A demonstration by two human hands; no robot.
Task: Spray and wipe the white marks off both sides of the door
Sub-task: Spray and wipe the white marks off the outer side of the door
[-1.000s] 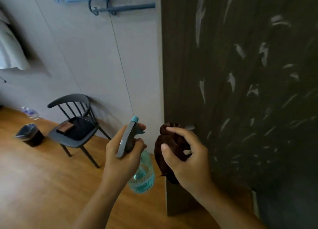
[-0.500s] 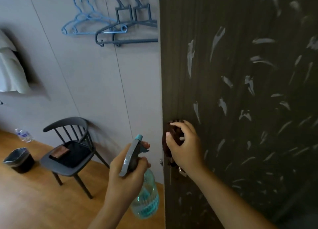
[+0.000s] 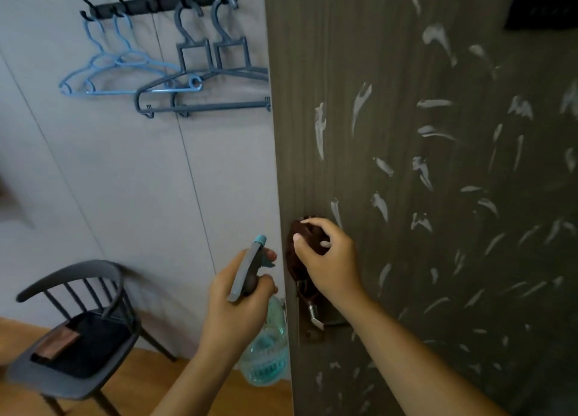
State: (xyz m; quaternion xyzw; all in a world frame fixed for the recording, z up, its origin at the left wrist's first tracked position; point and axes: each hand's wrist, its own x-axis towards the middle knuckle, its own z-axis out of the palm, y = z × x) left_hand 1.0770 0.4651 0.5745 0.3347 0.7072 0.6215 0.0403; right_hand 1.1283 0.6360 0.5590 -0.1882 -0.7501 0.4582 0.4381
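Nearest the camera, the left hand (image 3: 240, 303) grips the neck of a spray bottle (image 3: 266, 350), fingers curled round its grey trigger head with the blue nozzle pointing up; the clear bottle with blue liquid hangs below the fist, just beside the door's edge. The right hand (image 3: 331, 259) is clenched round a bunched dark brown cloth (image 3: 301, 243) and presses it against the door (image 3: 406, 196) close to its left edge, just above the metal door handle (image 3: 314, 317). A tail of the cloth hangs down to the handle. The door is dark wood grain and covered in white marks (image 3: 359, 103), short streaks scattered over most of its face from top to bottom. Farther back on the left, a dark grey chair (image 3: 72, 337) stands on the wooden floor (image 3: 200, 393) with a brown object (image 3: 58, 342) on its black seat pad. On the pale wall (image 3: 125, 181) behind, a black hook rail (image 3: 162, 4) carries light blue and grey hangers (image 3: 175, 81).
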